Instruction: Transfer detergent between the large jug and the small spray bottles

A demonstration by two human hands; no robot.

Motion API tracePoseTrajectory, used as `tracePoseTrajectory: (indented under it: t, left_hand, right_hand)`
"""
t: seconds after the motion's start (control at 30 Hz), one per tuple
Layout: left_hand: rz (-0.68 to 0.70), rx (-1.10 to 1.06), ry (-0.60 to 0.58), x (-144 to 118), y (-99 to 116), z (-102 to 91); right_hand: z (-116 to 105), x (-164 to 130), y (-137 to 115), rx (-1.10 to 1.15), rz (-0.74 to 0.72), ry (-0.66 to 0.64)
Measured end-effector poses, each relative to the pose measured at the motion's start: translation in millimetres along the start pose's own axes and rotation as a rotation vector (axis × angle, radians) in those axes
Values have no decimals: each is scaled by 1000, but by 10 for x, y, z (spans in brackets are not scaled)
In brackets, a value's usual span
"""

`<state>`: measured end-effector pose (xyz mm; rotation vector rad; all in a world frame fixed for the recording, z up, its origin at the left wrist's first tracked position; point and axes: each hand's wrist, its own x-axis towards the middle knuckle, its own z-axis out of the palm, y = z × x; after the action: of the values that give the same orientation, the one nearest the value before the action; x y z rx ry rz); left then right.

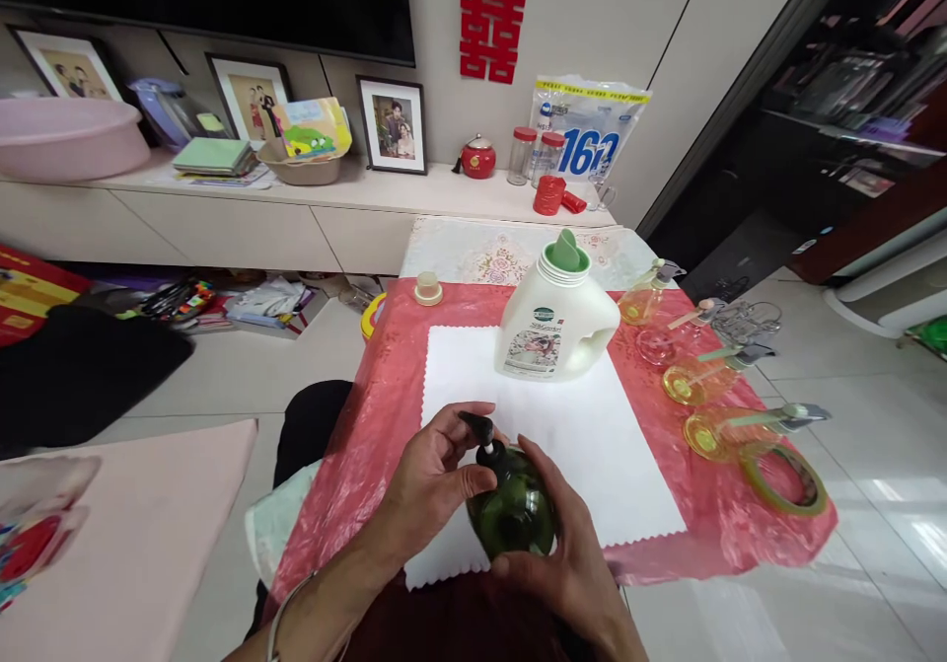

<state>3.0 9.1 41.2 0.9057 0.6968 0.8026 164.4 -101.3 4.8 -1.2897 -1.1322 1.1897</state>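
Note:
Near the front of the table I have a dark green glass pump bottle (514,514) with a black pump head (484,435). My right hand (566,544) wraps round the bottle's body from the right. At the pump's collar, the fingers and thumb of my left hand (436,470) close in from the left. Behind them a large white detergent jug (551,317) stands upright on a white scalloped sheet (628,465), its green-rimmed mouth uncapped. To its left, a pale cap (427,289) rests on the red plastic cover.
Several clear pump bottles with yellowish liquid (710,381) line the table's right side. A roll of tape (784,479) lies at the right front corner. Farther back, a cabinet (355,198) carries a red pot (477,157), lidded jars (522,157) and a plastic bag (588,129).

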Motion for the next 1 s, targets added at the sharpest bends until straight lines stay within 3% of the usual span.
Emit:
tracePoseTrajectory:
  t: [0.13, 0.23, 0.4, 0.5, 0.67, 0.8, 0.9, 1.0]
  left_hand:
    - [-28, 12, -129, -14, 48, -54]
    - [-12, 58, -154, -35, 38, -65]
    - [37, 230, 84, -49, -41, -38]
    - [30, 272, 188, -39, -47, -29]
    - [1, 308, 180, -51, 12, -27]
    - [6, 353, 192, -44, 11, -82]
    - [63, 427, 287, 36, 82, -198]
    - [202, 476, 453, 203, 265, -348]
  right_hand:
    - [-14, 11, -15, 328, 11, -119]
    - [-3, 26, 1, 387, 0, -138]
    - [34, 59, 41, 193, -29, 5]
    - [26, 82, 57, 103, -93, -2]
    - [5, 105, 87, 79, -120, -61]
    - [-41, 82, 132, -146, -169, -42]
    - [-229, -5, 173, -286, -178, 155]
    - [-579, -160, 210, -230, -155, 677]
